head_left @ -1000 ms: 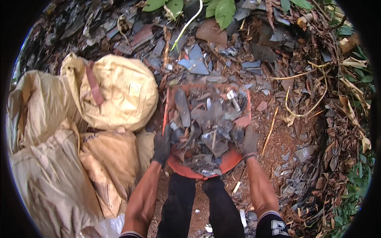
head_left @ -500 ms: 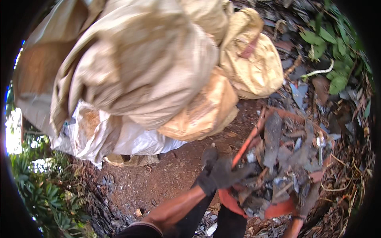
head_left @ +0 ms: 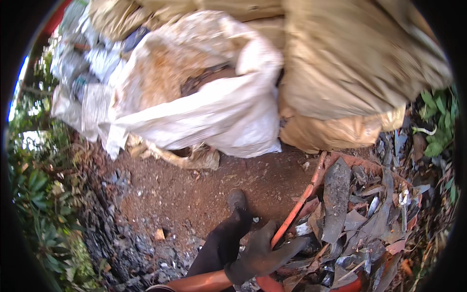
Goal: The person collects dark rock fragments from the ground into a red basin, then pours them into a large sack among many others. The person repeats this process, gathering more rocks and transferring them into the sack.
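A red tub (head_left: pixel 359 159) heaped with broken scrap sits at the lower right. Among the scrap is a long dark grey strip (head_left: pixel 336 202). My left hand (head_left: pixel 260 253), in a dark grey glove, grips the tub's left rim. Its thumb lies over the edge towards the scrap, and its fingers are partly hidden on the outer side. My right hand (head_left: pixel 387 272), also gloved, is at the tub's near right rim, cut by the lower edge and hard to separate from the scrap; its fingers are mostly hidden.
Ahead stands a white sack (head_left: pixel 194 119) with a wide mouth and dark material inside. Large tan sacks (head_left: pixel 340 63) lean beside it on the right. My booted foot (head_left: pixel 237 199) is on the brown soil (head_left: pixel 165 194). Dark scrap litters the ground at left; green plants (head_left: pixel 39 219) border it.
The view has swung left, bringing the white sack's mouth into sight while the tan sacks slide right. The tub moves along with my hands. My foot has stepped forward, away from the tub.
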Action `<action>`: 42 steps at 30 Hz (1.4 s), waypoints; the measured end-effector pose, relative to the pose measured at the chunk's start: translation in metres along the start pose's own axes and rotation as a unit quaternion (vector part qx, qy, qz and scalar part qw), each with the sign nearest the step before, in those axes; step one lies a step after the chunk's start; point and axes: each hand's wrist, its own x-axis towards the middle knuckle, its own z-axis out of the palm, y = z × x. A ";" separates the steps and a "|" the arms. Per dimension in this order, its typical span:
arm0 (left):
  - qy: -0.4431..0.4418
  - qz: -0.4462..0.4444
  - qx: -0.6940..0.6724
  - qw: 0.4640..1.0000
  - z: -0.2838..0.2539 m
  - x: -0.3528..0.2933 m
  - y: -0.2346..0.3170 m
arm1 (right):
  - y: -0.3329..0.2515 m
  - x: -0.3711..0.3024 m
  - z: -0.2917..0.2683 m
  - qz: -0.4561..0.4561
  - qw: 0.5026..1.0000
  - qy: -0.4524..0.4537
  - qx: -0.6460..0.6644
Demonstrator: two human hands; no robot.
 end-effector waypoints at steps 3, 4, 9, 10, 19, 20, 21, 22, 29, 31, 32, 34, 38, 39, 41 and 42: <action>0.007 0.035 -0.068 0.997 -0.059 -0.049 0.012 | -0.006 -0.044 0.002 -0.077 0.983 0.008 0.165; 0.002 0.027 -0.070 0.997 -0.092 -0.068 0.019 | -0.024 -0.068 0.003 -0.090 0.983 0.011 0.160; 0.035 0.076 -0.121 0.989 -0.187 -0.145 0.040 | -0.042 -0.105 -0.015 -0.315 0.947 0.067 -0.021; 0.057 0.116 -0.137 0.982 -0.203 -0.157 0.045 | -0.058 -0.116 -0.021 -0.332 0.940 0.069 -0.029; -0.002 -0.008 -0.282 0.959 -0.290 -0.164 0.134 | -0.317 -0.186 -0.032 -0.230 0.944 -0.009 0.238; -0.006 0.003 -0.235 0.972 -0.294 -0.154 0.127 | -0.331 -0.186 -0.032 -0.189 0.945 -0.043 0.265; -0.010 0.029 -0.188 0.982 -0.293 -0.142 0.123 | -0.337 -0.168 -0.034 -0.234 0.946 -0.012 0.224; -0.013 0.039 -0.141 0.989 -0.293 -0.137 0.108 | -0.334 -0.160 -0.028 -0.265 0.948 0.004 0.174; -0.012 0.050 -0.103 0.993 -0.304 -0.093 -0.002 | -0.367 -0.111 0.059 -0.262 0.950 -0.076 0.153; -0.004 0.099 -0.110 0.989 -0.315 -0.079 0.009 | -0.357 -0.090 0.089 -0.257 0.961 -0.039 0.091; -0.007 0.052 -0.131 0.990 -0.318 -0.067 0.011 | -0.361 -0.088 0.092 -0.231 0.970 -0.057 0.059; -0.054 -0.060 -0.180 0.980 -0.335 -0.048 -0.005 | -0.391 -0.103 0.089 -0.225 0.972 -0.051 -0.031; -0.124 -0.141 0.050 0.981 -0.367 -0.027 0.023 | -0.410 -0.110 0.098 -0.208 0.970 -0.071 -0.104; -0.146 -0.175 0.116 0.967 -0.372 -0.025 0.044 | -0.414 -0.110 0.101 -0.204 0.970 -0.082 -0.106; -0.174 -0.072 0.261 0.947 -0.390 -0.024 0.055 | -0.417 -0.110 0.106 -0.202 0.967 -0.094 -0.122; -0.175 0.077 0.331 0.924 -0.405 -0.015 0.051 | -0.420 -0.107 0.109 -0.203 0.966 -0.094 -0.128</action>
